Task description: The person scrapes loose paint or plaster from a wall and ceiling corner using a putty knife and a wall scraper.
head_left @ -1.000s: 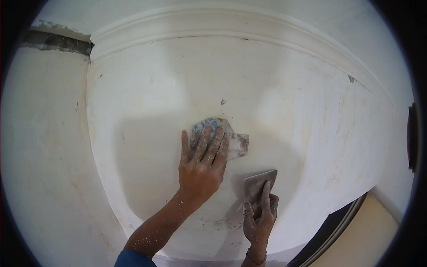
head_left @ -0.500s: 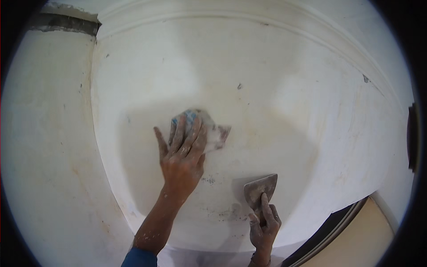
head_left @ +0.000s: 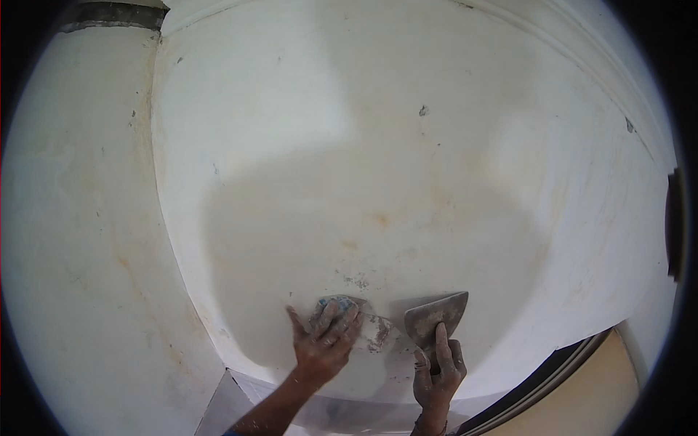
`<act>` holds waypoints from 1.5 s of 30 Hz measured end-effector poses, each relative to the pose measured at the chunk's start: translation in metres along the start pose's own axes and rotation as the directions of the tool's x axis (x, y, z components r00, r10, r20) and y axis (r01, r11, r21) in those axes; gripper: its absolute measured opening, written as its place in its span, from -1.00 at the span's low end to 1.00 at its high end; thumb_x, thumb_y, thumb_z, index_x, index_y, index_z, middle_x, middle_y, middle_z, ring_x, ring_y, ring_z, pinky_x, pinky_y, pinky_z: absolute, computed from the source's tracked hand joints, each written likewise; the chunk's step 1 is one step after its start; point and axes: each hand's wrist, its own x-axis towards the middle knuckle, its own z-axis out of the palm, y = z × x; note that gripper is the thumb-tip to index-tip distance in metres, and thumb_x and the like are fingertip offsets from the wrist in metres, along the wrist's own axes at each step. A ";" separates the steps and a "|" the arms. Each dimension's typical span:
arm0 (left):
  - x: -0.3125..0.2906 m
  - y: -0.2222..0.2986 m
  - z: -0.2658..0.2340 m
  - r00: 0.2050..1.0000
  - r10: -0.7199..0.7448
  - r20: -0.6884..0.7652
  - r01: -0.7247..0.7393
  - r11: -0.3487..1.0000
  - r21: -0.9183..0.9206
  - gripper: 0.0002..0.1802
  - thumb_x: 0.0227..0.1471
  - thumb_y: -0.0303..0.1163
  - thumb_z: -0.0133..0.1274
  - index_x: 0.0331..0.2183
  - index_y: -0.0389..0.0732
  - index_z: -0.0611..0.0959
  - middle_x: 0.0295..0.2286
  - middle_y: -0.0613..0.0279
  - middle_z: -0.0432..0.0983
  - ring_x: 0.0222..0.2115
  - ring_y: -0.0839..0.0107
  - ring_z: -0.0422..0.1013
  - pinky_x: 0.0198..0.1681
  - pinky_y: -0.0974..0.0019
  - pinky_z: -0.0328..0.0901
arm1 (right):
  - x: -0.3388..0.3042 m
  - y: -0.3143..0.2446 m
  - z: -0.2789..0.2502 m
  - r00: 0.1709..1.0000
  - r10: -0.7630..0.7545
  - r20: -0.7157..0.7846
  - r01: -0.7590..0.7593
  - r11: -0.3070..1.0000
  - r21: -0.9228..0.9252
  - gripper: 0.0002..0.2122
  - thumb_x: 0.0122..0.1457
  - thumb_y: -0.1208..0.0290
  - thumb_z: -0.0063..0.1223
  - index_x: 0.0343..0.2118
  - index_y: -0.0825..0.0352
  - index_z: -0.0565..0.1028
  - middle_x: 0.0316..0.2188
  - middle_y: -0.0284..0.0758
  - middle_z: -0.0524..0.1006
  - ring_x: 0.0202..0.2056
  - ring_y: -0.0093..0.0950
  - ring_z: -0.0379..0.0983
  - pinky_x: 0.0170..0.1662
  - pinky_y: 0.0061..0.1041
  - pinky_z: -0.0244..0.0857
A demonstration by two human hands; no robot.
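Observation:
My left hand [head_left: 327, 345] is pressed to the white plastered wall [head_left: 291, 240], its dusty fingers bent over a worn piece of sandpaper [head_left: 376, 330]. The sheet has blue and white marks on its back, and a whitish, dark-patched flap sticks out to the right; the part under the palm is hidden. To the right, my right hand [head_left: 438, 370] grips a putty knife [head_left: 436, 317] by its handle, with the forefinger stretched toward the blade. The broad grey blade points up, close to the wall; I cannot tell whether it touches.
Dark specks [head_left: 355, 279] and a small chip [head_left: 423, 110] mark the wall. A vertical corner [head_left: 163, 225] meets another wall on the left, with a dark gap [head_left: 113, 16] at its top. Moulding [head_left: 582, 51] curves across the upper right. A dark-edged opening [head_left: 538, 385] lies lower right.
My left hand has slid down the wall with the sandpaper, now nearly level with the putty knife. The view has tilted downward slightly; my right hand keeps its hold.

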 end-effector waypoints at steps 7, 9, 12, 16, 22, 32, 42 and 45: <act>0.007 -0.002 0.006 0.994 -0.104 0.010 0.105 0.990 -0.097 -0.52 -0.12 -0.55 -0.03 -0.07 -0.13 0.54 0.07 0.26 0.34 0.16 0.06 0.14 0.18 -0.42 -0.36 | 0.006 -0.001 0.014 0.999 -0.039 -0.017 0.039 0.999 0.003 -0.50 -0.05 0.56 0.19 0.04 0.36 0.41 -0.54 -0.27 0.38 -0.57 -0.45 0.28 -0.54 -0.54 0.21; -0.073 -0.008 0.019 0.978 -0.103 0.179 0.103 0.995 0.013 -0.56 -0.06 -0.52 0.01 -0.06 -0.03 0.54 0.04 0.39 0.39 0.16 0.12 0.14 0.16 -0.45 -0.37 | 0.003 -0.008 0.019 1.000 -0.021 0.009 0.021 0.999 0.033 -0.53 0.00 0.49 0.18 0.04 0.38 0.41 -0.54 -0.27 0.37 -0.55 -0.44 0.28 -0.51 -0.54 0.21; 0.031 -0.031 -0.008 0.997 -0.049 -0.051 0.053 0.997 0.063 -0.55 -0.06 -0.54 -0.01 -0.07 -0.02 0.54 0.03 0.36 0.40 0.16 0.11 0.14 0.16 -0.47 -0.38 | 0.004 -0.009 0.015 0.998 0.012 0.053 -0.011 1.000 -0.023 -0.55 0.03 0.44 0.16 0.03 0.39 0.41 -0.54 -0.27 0.36 -0.53 -0.43 0.28 -0.49 -0.52 0.21; 0.003 -0.027 0.003 0.988 -0.136 -0.068 0.136 0.991 0.004 -0.58 -0.03 -0.47 -0.03 -0.05 -0.08 0.51 0.04 0.25 0.37 0.16 0.11 0.13 0.17 -0.44 -0.36 | 0.018 -0.023 0.023 0.995 -0.008 0.099 0.020 0.992 -0.123 -0.52 -0.02 0.52 0.18 0.03 0.39 0.41 -0.54 -0.25 0.35 -0.55 -0.40 0.27 -0.52 -0.48 0.20; 0.013 -0.069 -0.028 0.970 -0.243 -0.012 0.242 0.968 -0.071 -0.51 -0.12 -0.53 -0.03 -0.04 -0.16 0.51 0.04 0.12 0.37 0.18 0.05 0.10 0.18 -0.41 -0.34 | 0.008 -0.020 0.023 0.994 -0.059 0.095 0.071 0.990 -0.123 -0.47 -0.08 0.58 0.20 0.05 0.33 0.41 -0.58 -0.28 0.33 -0.60 -0.40 0.22 -0.60 -0.46 0.16; -0.061 -0.073 -0.021 0.907 -0.413 -0.087 0.410 0.911 -0.050 -0.45 -0.22 -0.60 -0.05 -0.06 -0.20 0.52 0.07 0.02 0.30 0.17 0.05 0.13 0.20 -0.37 -0.41 | -0.002 -0.023 0.037 0.984 -0.031 0.178 0.049 0.994 -0.097 -0.54 -0.01 0.55 0.15 0.04 0.38 0.41 -0.55 -0.28 0.36 -0.55 -0.41 0.28 -0.51 -0.48 0.21; -0.073 -0.070 -0.019 0.901 -0.404 -0.156 0.408 0.913 -0.011 -0.29 -0.36 -0.63 -0.04 -0.01 -0.10 0.51 0.04 0.27 0.38 0.15 -0.08 0.13 0.17 -0.44 -0.46 | -0.010 -0.046 0.060 0.933 -0.125 0.337 0.142 0.990 -0.024 -0.54 -0.02 0.56 0.16 0.03 0.31 0.44 -0.53 -0.25 0.37 -0.57 -0.36 0.32 -0.56 -0.43 0.22; -0.174 -0.030 -0.011 0.850 -0.493 0.185 0.502 0.865 -0.001 -0.30 -0.38 -0.65 -0.08 -0.03 -0.18 0.51 0.03 0.16 0.38 0.15 -0.10 0.12 0.18 -0.41 -0.42 | -0.004 -0.054 0.062 0.909 -0.207 0.362 0.287 0.940 -0.182 -0.51 -0.03 0.50 0.18 0.05 0.22 0.42 -0.52 -0.29 0.34 -0.60 -0.38 0.37 -0.61 -0.43 0.30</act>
